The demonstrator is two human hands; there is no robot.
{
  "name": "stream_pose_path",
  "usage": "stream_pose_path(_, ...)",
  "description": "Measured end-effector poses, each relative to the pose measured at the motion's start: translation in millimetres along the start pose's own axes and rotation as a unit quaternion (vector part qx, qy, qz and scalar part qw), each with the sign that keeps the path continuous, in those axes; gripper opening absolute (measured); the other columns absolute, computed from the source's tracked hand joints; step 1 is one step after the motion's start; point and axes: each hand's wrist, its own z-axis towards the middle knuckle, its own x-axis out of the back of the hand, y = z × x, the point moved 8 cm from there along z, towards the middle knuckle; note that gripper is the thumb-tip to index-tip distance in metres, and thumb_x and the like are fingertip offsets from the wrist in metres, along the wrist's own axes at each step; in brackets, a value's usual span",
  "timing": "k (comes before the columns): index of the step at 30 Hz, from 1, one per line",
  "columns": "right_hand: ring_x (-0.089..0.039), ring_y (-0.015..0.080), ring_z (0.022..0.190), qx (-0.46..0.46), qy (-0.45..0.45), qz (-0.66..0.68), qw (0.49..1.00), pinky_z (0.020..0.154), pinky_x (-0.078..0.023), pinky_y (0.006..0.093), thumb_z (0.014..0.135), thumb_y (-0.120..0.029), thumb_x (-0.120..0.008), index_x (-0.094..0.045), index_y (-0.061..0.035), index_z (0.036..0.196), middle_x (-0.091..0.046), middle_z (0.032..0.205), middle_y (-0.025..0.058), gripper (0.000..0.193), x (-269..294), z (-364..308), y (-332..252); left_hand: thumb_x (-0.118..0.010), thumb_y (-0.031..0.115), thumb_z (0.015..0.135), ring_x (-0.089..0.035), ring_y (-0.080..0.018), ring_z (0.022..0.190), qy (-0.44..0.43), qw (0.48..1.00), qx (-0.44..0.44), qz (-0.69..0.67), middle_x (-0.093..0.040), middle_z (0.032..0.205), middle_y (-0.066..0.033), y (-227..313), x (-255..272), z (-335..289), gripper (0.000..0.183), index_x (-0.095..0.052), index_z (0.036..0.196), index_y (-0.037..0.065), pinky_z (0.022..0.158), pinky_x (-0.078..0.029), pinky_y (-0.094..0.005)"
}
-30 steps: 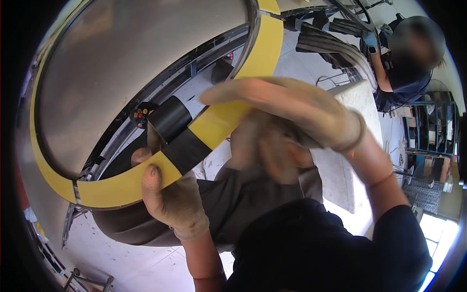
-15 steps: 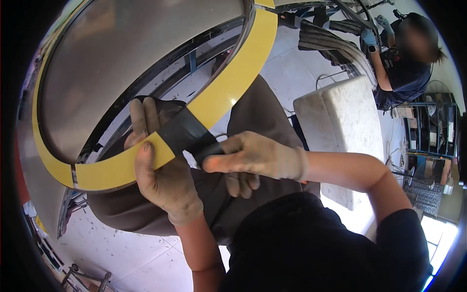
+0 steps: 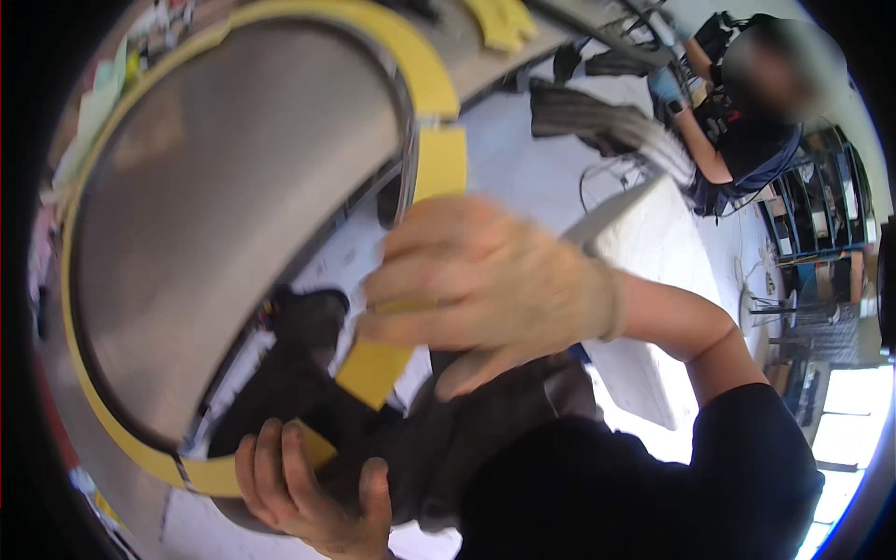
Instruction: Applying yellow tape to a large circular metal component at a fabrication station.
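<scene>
A large ring (image 3: 82, 350) of yellow curved segments with a dark inner edge tilts across the left, its near side over my lap. Black wrapping (image 3: 350, 422) covers the ring between two yellow stretches at the near right. My left hand (image 3: 308, 490), in a light work glove, rests its fingers on the lower yellow segment, thumb spread apart. Over the ring's right side is my right hand (image 3: 495, 280), gloved and smeared by motion, with fingers extended across the yellow strip. It hides part of that strip; whether it touches is unclear.
A grey panel (image 3: 233, 177) shows through the ring. A loose yellow piece (image 3: 499, 23) lies at the top. Right of me stands a pale block (image 3: 644, 289). A co-worker (image 3: 737, 112) with gloved hands is at the upper right, near a shelf rack (image 3: 821, 210).
My right hand has left the black wrapping and moved up over the yellow strip. My left hand has moved down along the ring. The ring appears lower and more fully in view.
</scene>
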Motion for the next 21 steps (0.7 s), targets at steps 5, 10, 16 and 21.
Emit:
stream_pose_path(5,-0.057,0.0242,0.102,0.079,-0.123,-0.051,0.988,0.092,-0.046,0.0400,0.077,-0.057,-0.069,-0.059,-0.0105,0.120,-0.057,0.101,0.0041,0.064,-65.4,8.8,29.5,-0.072,0.050,0.089,-0.059,-0.0340,0.105,-0.076,0.997,-0.001,-0.022,-0.063,0.114,-0.0134,-6.9,-49.4,-6.6,0.056,-0.065,0.125,0.009,0.090,-0.046,-0.0496)
stream_pose_path(10,-0.058,0.0199,0.094,0.099,-0.074,0.065,0.990,0.081,-0.045,0.0376,0.081,-0.057,-0.067,-0.059,-0.0125,0.104,-0.056,0.095,0.0016,0.051,-70.9,14.0,33.0,-0.075,0.048,0.086,-0.060,-0.0353,0.101,-0.055,0.998,0.036,-0.023,-0.064,0.109,-0.0140,-1.1,-39.8,2.6,0.053,-0.068,0.121,0.008,0.089,-0.046,-0.0503)
stream_pose_path(16,-0.058,0.0223,0.094,0.087,0.044,0.046,0.994,0.082,-0.046,0.0415,0.086,-0.052,-0.066,-0.063,-0.0125,0.100,-0.057,0.093,0.0020,0.042,-24.2,22.9,47.2,-0.074,0.055,0.084,-0.060,-0.0355,0.099,-0.098,0.995,0.010,0.024,-0.064,0.107,-0.0136,-2.1,-49.9,10.1,0.061,-0.067,0.121,0.007,0.088,-0.046,-0.0497)
stream_pose_path(21,-0.065,0.0283,0.101,-0.406,0.131,-0.290,0.857,0.088,-0.051,0.0413,0.095,-0.046,-0.056,-0.065,-0.0020,0.117,-0.068,0.108,0.0157,0.050,53.5,-15.0,272.8,-0.077,0.046,0.083,-0.062,-0.0354,0.098,-0.113,0.993,0.009,0.016,-0.065,0.111,-0.0153,35.3,-69.0,46.6,0.060,-0.064,0.125,0.004,0.085,-0.048,-0.0481)
